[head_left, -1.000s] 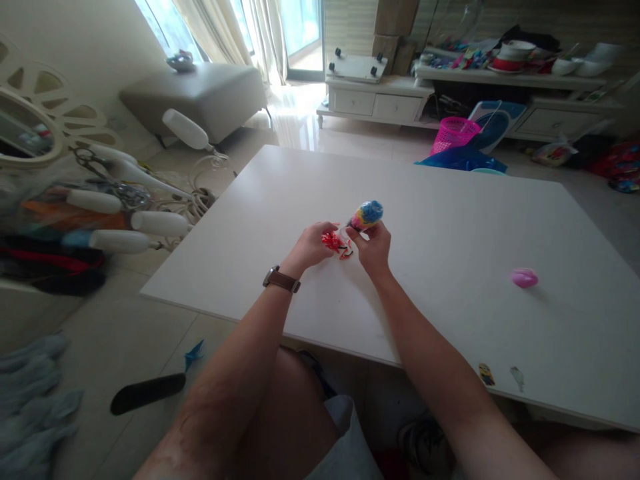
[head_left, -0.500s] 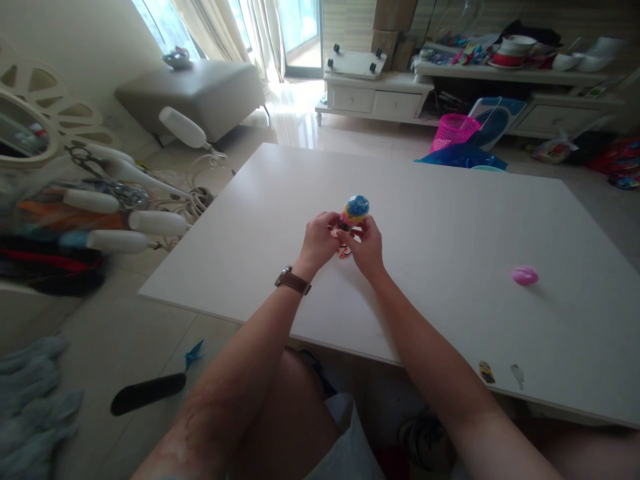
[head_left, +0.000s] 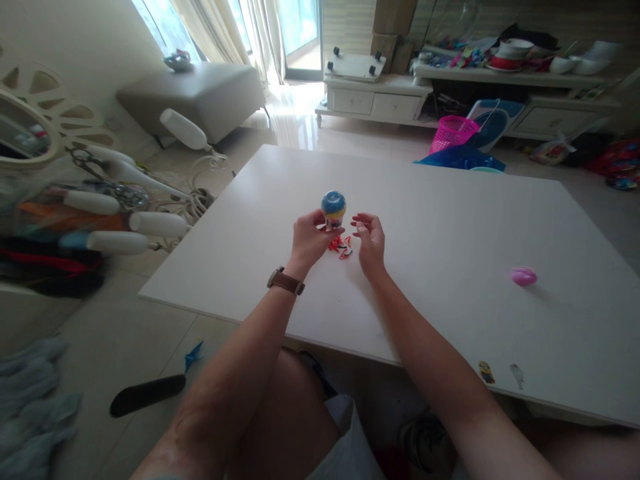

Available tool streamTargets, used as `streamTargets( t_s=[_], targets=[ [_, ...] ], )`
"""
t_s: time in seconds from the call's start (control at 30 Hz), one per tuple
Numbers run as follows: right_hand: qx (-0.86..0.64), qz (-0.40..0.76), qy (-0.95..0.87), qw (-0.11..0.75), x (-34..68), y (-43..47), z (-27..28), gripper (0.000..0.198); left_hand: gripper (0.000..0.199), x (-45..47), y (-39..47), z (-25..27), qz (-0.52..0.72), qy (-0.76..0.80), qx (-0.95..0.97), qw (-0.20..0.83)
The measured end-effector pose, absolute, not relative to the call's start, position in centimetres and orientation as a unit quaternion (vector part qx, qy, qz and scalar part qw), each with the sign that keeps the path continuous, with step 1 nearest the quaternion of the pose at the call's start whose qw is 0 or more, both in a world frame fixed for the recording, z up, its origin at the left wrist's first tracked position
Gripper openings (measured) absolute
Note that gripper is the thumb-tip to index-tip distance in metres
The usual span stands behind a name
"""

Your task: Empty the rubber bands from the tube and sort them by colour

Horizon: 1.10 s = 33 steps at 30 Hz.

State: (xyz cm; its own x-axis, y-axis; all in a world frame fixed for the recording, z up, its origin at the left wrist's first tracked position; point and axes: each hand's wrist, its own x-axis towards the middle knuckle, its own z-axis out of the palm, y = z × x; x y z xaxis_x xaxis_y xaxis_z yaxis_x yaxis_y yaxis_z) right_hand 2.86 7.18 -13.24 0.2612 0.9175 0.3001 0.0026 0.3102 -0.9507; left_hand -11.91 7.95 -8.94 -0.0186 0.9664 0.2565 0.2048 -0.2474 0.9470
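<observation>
- The left hand [head_left: 311, 239] pinches a small multicoloured toy [head_left: 333, 208] between thumb and fingers, holding it upright just above the white desk [head_left: 450, 227]; the toy has a rounded blue top with yellow and pink bands lower down.
- A brown-strapped wristwatch [head_left: 285, 282] sits on the left wrist.
- The right hand [head_left: 370, 241] is open and holds nothing, fingers loosely curled, palm turned toward the toy, just beside it but apart.
- A little heap of red and orange pieces [head_left: 341, 247] lies on the desk between the two hands, below the toy; what they are is too small to tell.
- A pink rounded object [head_left: 524, 276] rests on the desk well off to the right.
- Two small stickers [head_left: 485, 373] sit near the desk's near edge.
- On the floor beyond the desk stands a pink mesh basket [head_left: 454, 133]; a black flat object [head_left: 147, 395] lies on the floor at lower left.
</observation>
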Motion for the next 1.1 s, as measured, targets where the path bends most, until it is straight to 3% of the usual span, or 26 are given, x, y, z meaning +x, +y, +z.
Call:
streamTargets(
  t_s=[0.07,0.2,0.33,0.4,0.47,0.6,0.77,0.9,1.1],
  targets=[
    [-0.444,0.369,-0.514,0.635,2.6,6.7,-13.0,0.044,0.024,-11.9,7.9,-8.8,0.518,0.491,0.601,0.359],
    [-0.388,0.42,-0.624,0.533,2.6,6.2,-12.4,0.067,0.016,-11.8,7.9,-8.7,0.507,0.524,0.607,0.316],
    [-0.428,0.325,-0.599,0.594,3.3,6.3,-11.9,0.08,0.018,-11.6,8.1,-8.5,0.527,0.528,0.585,0.318],
    [-0.407,0.361,-0.629,0.556,3.3,6.2,-11.8,0.083,0.017,-11.7,8.2,-8.4,0.528,0.521,0.587,0.325],
    [-0.377,0.395,-0.662,0.513,3.3,6.1,-11.7,0.081,0.017,-11.7,8.3,-8.3,0.529,0.517,0.587,0.329],
    [-0.407,0.31,-0.611,0.604,3.4,6.1,-11.7,0.079,0.018,-11.8,8.2,-8.1,0.521,0.52,0.588,0.334],
    [-0.371,0.422,-0.641,0.523,3.9,6.6,-11.7,0.075,0.019,-12.0,8.0,-8.4,0.49,0.516,0.613,0.344],
    [-0.382,0.405,-0.568,0.606,3.9,7.2,-12.2,0.068,0.036,-12.3,8.5,-8.6,0.534,0.493,0.57,0.383],
    [-0.388,0.414,-0.545,0.617,3.5,7.3,-13.1,0.062,0.024,-12.2,9.5,-9.1,0.614,0.413,0.487,0.463]
  ],
)
